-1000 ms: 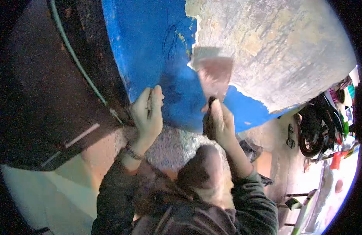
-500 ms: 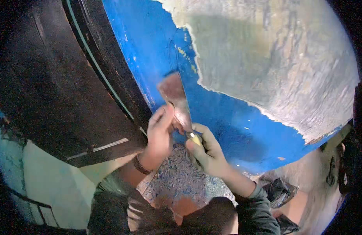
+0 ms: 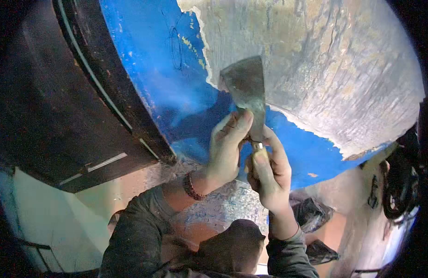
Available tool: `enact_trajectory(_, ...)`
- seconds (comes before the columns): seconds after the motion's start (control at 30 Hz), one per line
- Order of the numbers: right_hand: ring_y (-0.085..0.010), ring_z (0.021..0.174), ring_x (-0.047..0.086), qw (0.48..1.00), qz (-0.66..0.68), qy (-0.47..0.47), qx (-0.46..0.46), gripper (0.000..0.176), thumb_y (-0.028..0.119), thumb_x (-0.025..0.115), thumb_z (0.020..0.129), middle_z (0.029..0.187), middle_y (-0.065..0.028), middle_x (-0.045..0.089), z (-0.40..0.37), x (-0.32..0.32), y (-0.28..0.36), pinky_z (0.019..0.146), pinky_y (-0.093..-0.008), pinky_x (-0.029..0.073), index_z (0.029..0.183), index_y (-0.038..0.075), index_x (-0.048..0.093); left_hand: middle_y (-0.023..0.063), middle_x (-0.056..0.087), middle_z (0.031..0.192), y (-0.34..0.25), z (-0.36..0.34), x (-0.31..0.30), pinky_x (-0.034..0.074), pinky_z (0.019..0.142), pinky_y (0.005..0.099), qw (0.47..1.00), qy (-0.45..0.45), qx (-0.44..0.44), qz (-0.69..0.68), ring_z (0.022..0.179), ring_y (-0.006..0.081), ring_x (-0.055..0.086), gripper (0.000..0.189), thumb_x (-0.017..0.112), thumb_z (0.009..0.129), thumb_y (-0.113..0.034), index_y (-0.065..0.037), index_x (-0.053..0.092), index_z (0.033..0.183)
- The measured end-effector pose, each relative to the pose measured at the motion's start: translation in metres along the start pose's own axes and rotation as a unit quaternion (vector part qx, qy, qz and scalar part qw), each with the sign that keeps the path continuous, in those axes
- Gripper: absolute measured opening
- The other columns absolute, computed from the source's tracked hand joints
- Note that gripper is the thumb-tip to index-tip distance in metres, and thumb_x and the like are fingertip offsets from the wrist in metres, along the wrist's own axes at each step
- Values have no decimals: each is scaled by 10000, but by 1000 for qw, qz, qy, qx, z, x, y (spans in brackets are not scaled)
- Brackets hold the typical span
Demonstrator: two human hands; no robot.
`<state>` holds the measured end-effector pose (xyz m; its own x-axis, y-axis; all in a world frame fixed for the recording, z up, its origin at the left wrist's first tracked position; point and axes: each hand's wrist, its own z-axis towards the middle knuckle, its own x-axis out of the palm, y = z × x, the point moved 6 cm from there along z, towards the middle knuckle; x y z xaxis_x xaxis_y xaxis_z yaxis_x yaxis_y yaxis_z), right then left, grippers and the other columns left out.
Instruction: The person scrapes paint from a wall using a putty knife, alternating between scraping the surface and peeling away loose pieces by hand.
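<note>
A paint scraper (image 3: 246,85) with a wide, worn metal blade is held up before the wall, blade pointing upward. My right hand (image 3: 272,173) is wrapped round its yellowish handle, thumb along the front. With thumb and fingers, my left hand (image 3: 230,143) pinches the lower left edge of the blade. Behind the scraper, the wall's blue paint (image 3: 190,125) ends in a ragged edge against bare grey plaster (image 3: 311,65). The blade overlaps that edge in view, and I see no contact with the wall.
A dark door (image 3: 70,106) with a frame stands on the left. Paint flakes litter the floor (image 3: 223,204) below my hands. Black plastic bags (image 3: 311,215) lie at the lower right, and dark cable-like items (image 3: 399,185) are at the far right.
Both hands and the scraper have shifted right and slightly up in view. The blade has turned from leaning left to nearly upright. My view has also shifted a little.
</note>
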<state>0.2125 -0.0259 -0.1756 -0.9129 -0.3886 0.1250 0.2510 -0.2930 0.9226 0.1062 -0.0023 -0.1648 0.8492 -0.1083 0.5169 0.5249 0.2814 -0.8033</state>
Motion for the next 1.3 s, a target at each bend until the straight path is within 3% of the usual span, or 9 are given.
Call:
enact_trajectory(0.17,-123,833,561,995,-80,-45,30,480,133,475,950,1034,-69,611,0,20,17,787,-244,449,1380,-19,328,52,620,814,11,7,-2,457,630,232,988,56,-63,-126,709,109,580,347,425,973,-353,-39,568,936)
enact_trajectory(0.27,-70,712,516,920,-345,-92,-162,441,134,506,942,961,-45,629,-11,30,23,660,-231,454,1339,-25,401,43,614,818,28,-12,-1,454,630,221,953,86,-136,-258,724,96,576,327,445,970,-331,-32,564,915)
enact_trajectory(0.3,-70,712,516,914,-362,-103,-151,441,134,506,942,961,-45,629,-18,30,26,660,-231,454,1339,-25,401,33,601,832,42,-13,-16,454,679,228,971,90,-125,-185,770,87,566,308,467,966,-310,-20,565,931)
enact_trajectory(0.4,-39,699,508,965,-213,-114,106,454,180,554,926,966,-32,645,-33,21,13,599,-185,428,1332,15,435,15,608,848,35,-21,-14,437,698,234,955,115,-121,-245,770,72,554,290,477,965,-275,-12,590,920)
enact_trajectory(0.53,-21,644,475,954,-230,-142,133,411,154,548,926,869,12,618,-25,34,26,536,-175,401,1308,25,472,44,630,820,35,-12,-19,445,712,244,963,122,-87,-224,734,94,566,264,524,943,-252,-1,597,908)
enact_trajectory(0.7,-37,595,488,938,-267,-211,72,385,124,570,907,823,-28,645,-38,28,43,536,-177,399,1266,-2,510,17,611,776,26,-5,-5,443,677,241,953,108,-88,-271,711,85,555,264,535,938,-255,-6,601,884)
enact_trajectory(0.9,-76,706,574,847,-492,-201,-38,317,42,566,885,906,-110,685,-32,32,42,639,-220,468,1188,-46,560,12,598,765,23,-1,-10,436,624,228,969,117,-42,-215,694,63,536,265,543,933,-258,-11,592,853)
enact_trajectory(1.27,-73,672,564,844,-507,-157,-80,332,60,587,883,818,-117,673,-14,39,48,623,-218,469,1200,-34,555,18,613,748,9,5,-15,452,602,227,970,94,-20,-225,662,81,574,265,539,935,-268,-29,603,838)
enact_trajectory(1.3,-75,678,573,877,-436,-193,-66,326,60,584,884,812,-111,677,-19,32,46,630,-221,470,1195,-36,559,12,607,741,13,3,-10,449,591,227,976,109,-30,-189,650,83,568,266,535,938,-267,-34,596,824)
